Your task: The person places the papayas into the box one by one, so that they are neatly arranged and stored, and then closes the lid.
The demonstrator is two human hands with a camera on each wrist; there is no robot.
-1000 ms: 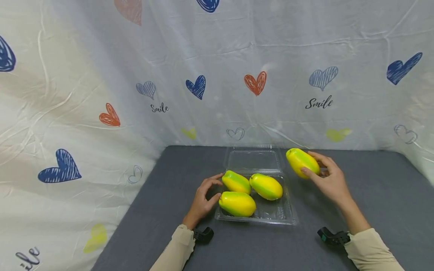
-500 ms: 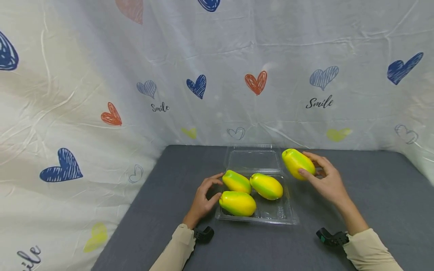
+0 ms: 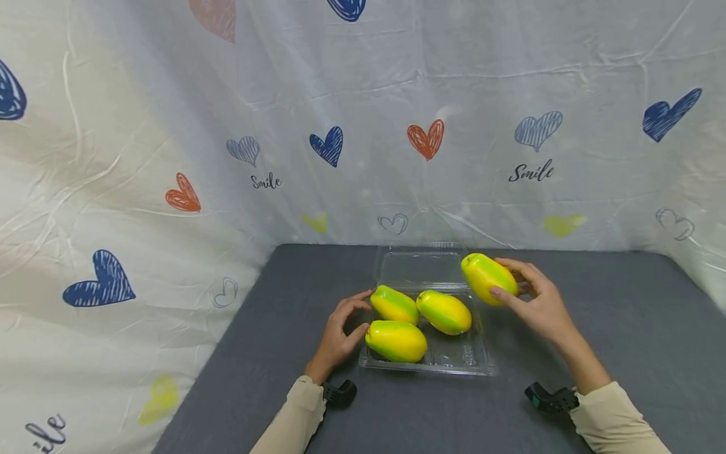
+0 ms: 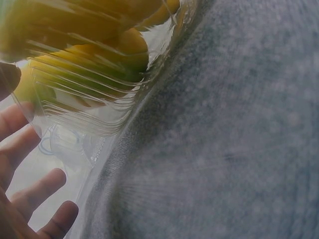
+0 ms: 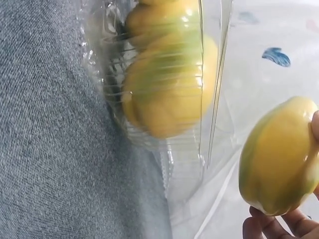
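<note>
My right hand [image 3: 541, 302] grips a yellow-green papaya [image 3: 489, 279] in the air at the right back corner of a clear plastic box [image 3: 462, 361]. In the right wrist view, the thumb and fingers are around this papaya [image 5: 279, 157], apart from the box wall. Three similar papayas lie inside the box: one at the front left [image 3: 397, 341], one behind it [image 3: 395, 305], and one on the right [image 3: 444, 312]. Beside the box's left wall rests my left hand [image 3: 338, 337], fingers spread. The left wrist view has its fingertips at the box rim [image 4: 35, 119].
The box's hinged lid [image 3: 422, 268] lies folded back toward the rear of the grey table [image 3: 272, 353]. A white curtain [image 3: 363, 94] printed with hearts hangs behind the table and along its left side. Black wrist cameras are strapped to both wrists.
My right hand has moved left with the papaya, to the box's right back edge, slightly lower than before. The left hand and the three papayas in the box have stayed put.
</note>
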